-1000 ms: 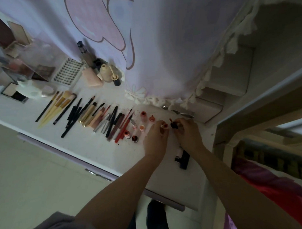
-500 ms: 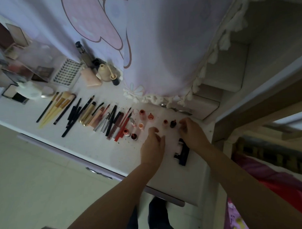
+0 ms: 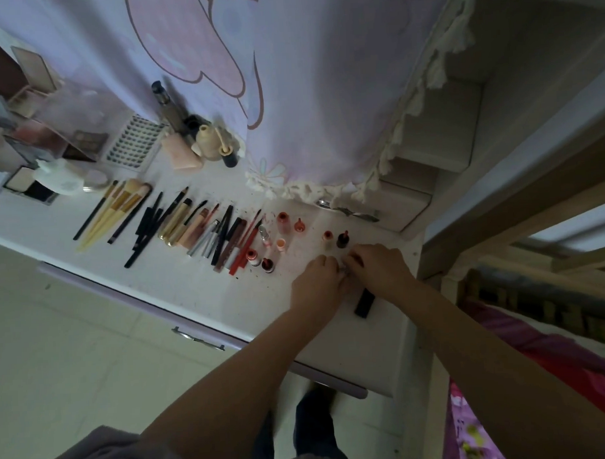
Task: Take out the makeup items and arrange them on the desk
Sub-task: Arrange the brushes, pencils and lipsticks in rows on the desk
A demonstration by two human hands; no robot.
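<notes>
Both my hands, left (image 3: 318,280) and right (image 3: 378,266), pinch one small item (image 3: 344,269) between them; black case (image 3: 364,302) lies just nearer, lengthwise toward me, closest my right.

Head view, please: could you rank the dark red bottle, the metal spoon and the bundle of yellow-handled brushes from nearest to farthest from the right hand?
From the right hand:
1. Dark red bottle, just beyond the fingers.
2. Metal spoon, farther back by the curtain fringe.
3. Yellow-handled brushes, far across on the left of the desk.
</notes>
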